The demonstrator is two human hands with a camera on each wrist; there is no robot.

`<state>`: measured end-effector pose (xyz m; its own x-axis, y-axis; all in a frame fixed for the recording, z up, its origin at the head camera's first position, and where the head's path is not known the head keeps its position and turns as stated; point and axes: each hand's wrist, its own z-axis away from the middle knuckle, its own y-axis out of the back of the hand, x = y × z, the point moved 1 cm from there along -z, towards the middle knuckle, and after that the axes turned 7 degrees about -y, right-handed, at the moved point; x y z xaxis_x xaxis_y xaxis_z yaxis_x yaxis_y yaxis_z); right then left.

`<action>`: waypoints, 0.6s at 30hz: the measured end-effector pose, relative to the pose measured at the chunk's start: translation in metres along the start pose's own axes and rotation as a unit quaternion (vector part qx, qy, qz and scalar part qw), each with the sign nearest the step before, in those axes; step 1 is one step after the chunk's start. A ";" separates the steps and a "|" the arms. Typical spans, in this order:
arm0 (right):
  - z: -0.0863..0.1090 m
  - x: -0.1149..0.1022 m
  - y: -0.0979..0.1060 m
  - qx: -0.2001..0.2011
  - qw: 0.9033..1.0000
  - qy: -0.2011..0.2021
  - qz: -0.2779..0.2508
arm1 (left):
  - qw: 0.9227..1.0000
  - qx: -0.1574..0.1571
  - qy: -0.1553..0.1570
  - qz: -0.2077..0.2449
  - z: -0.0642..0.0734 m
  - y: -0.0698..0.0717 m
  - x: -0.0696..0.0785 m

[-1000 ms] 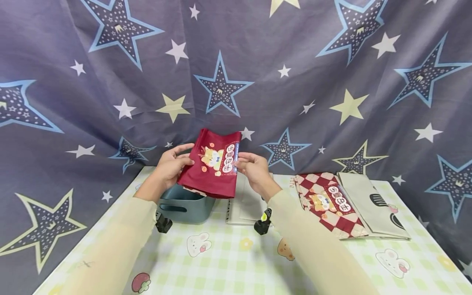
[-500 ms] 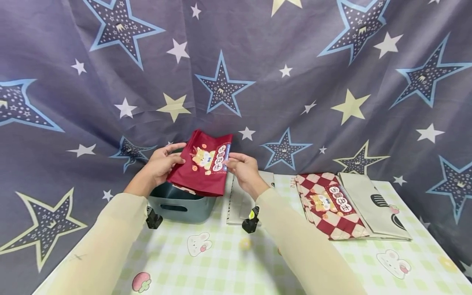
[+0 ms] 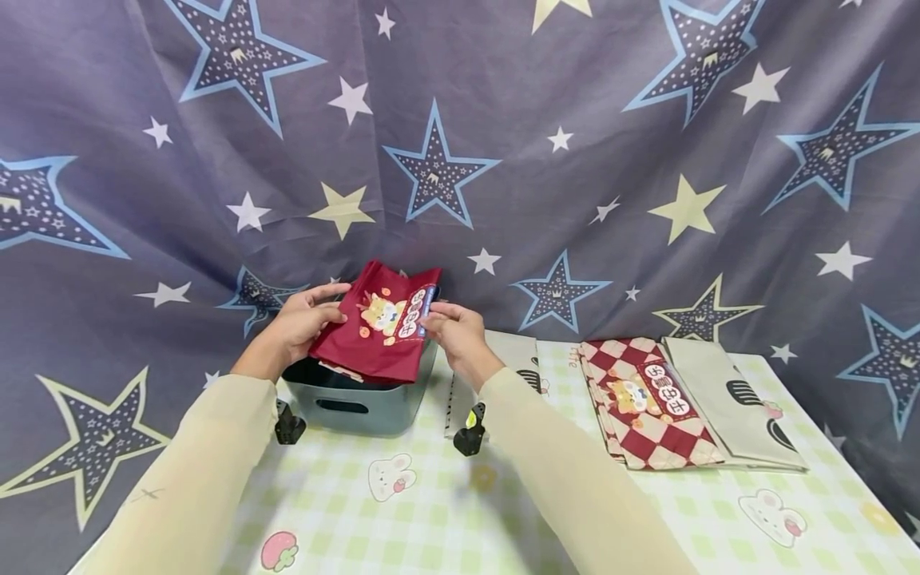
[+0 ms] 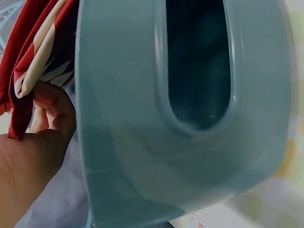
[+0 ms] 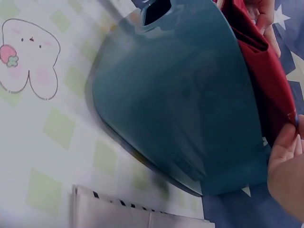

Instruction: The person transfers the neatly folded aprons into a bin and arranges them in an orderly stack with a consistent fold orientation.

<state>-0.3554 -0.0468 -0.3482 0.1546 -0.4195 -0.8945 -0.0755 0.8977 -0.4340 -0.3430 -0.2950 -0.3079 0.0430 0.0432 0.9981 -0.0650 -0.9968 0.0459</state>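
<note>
A folded red cloth (image 3: 370, 347) with a cartoon animal and white lettering is held between both hands, tilted over the mouth of a blue-green plastic bin (image 3: 359, 411). My left hand (image 3: 298, 323) pinches its left edge, thumb on top. On the opposite edge, beside a blue strip, my right hand (image 3: 460, 335) pinches it. In the left wrist view the cloth's folded layers (image 4: 35, 52) show a checked inside next to the bin's wall. The right wrist view has the red cloth (image 5: 270, 71) right at the bin's rim. Much of the bin's inside is hidden under the cloth.
A folded pale cloth (image 3: 506, 351) lies right of the bin, partly behind my right forearm. Farther right are a folded red-and-cream checked cloth (image 3: 668, 447) and another pale folded cloth (image 3: 719, 399). A star-patterned curtain (image 3: 503, 200) hangs behind the table (image 3: 402, 519).
Both hands have moved left and slightly down with the red cloth, from beside the bin's right part to over its opening. More of the pale cloth beside the bin shows now.
</note>
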 end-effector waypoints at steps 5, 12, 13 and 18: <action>-0.003 0.006 -0.001 0.005 1.000 0.000 0.014 | 1.000 -0.001 0.002 -0.009 -0.002 0.002 -0.005; -0.007 0.017 0.001 -0.004 1.000 0.008 0.029 | 1.000 -0.012 0.011 -0.020 -0.005 0.005 -0.016; -0.008 0.018 0.000 -0.008 1.000 0.010 0.029 | 1.000 -0.012 0.013 -0.020 -0.006 0.006 -0.018; -0.011 0.022 -0.003 -0.014 0.999 0.015 0.026 | 1.000 -0.012 0.015 -0.023 -0.008 0.011 -0.020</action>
<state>-0.3627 -0.0605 -0.3681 0.1198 -0.3771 -0.9184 -0.1094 0.9144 -0.3897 -0.3526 -0.3060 -0.3271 0.0173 0.0913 0.9957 -0.0871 -0.9919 0.0924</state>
